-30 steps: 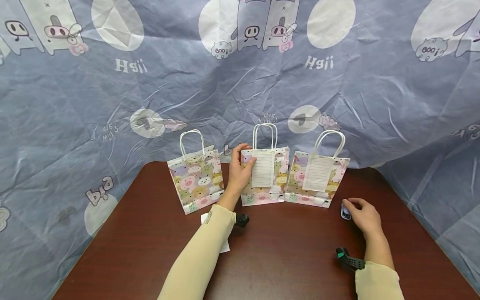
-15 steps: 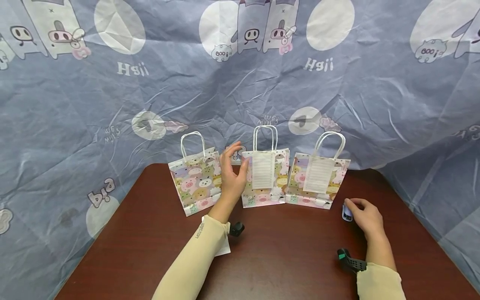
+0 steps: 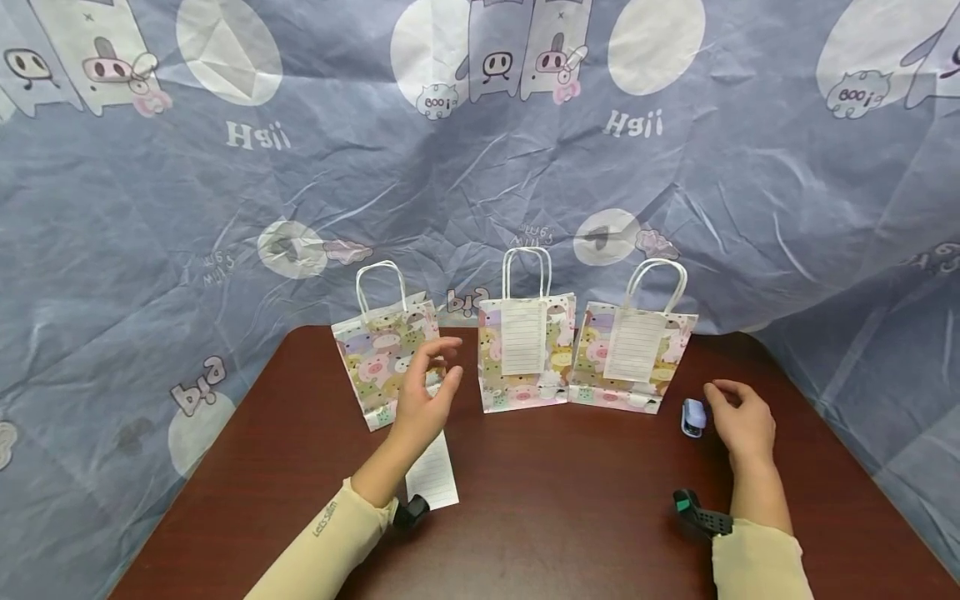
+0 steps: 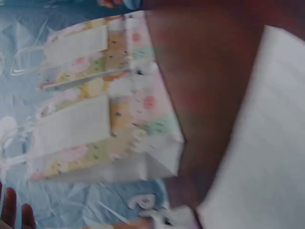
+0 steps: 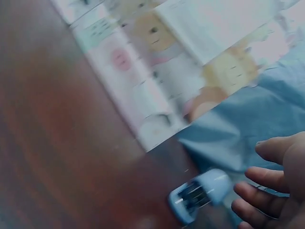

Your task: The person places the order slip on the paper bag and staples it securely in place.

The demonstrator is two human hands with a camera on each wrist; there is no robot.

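Note:
My left hand is in the air in front of the left paper gift bag, fingers loosely bent and holding nothing. Below it a lined paper slip lies on the table, partly hidden by the wrist. To the right stand a middle gift bag and a right gift bag, each with a lined slip on its front; the left bag shows none. A small light-blue stapler rests by the right bag. Just right of the stapler, my right hand is apart from it, its fingers relaxed.
The dark red-brown table runs back to a blue-grey printed cloth hanging behind the bags. White twisted handles stand up from all three bags. A black wrist strap mount sits on the right forearm.
My left hand has let go of the middle bag's edge and moved left and down toward the loose slip. My right hand has released the stapler and shifted slightly right.

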